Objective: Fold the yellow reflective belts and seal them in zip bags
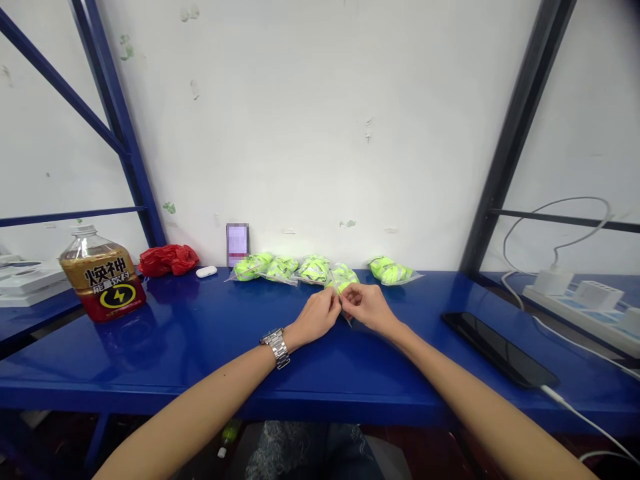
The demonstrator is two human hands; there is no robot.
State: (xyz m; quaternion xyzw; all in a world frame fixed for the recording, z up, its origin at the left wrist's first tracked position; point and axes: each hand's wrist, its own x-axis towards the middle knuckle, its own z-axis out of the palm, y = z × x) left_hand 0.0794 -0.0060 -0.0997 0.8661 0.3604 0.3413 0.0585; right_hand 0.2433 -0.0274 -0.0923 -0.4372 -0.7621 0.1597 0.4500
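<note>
Both hands meet at the near end of a clear plastic bag point(343, 277) with folded neon-yellow, silver-striped material inside. My left hand point(319, 313), a metal watch on its wrist, pinches the bag's edge. Close beside it, my right hand point(366, 305) pinches the same edge with thumb and forefinger. The fingers cover part of the bag's opening. Similar filled bags lie along the back of the blue table: one bag point(315, 269) just left of the held one, two more further left, and another bag point(391, 271) to the right.
On the left stand a large drink bottle point(107, 277), a crumpled red plastic bag point(169, 259) and a small white case point(206, 272). A propped phone point(237, 244) leans on the wall. At right lie a black phone point(500, 348) on a cable and a white power strip point(585, 313).
</note>
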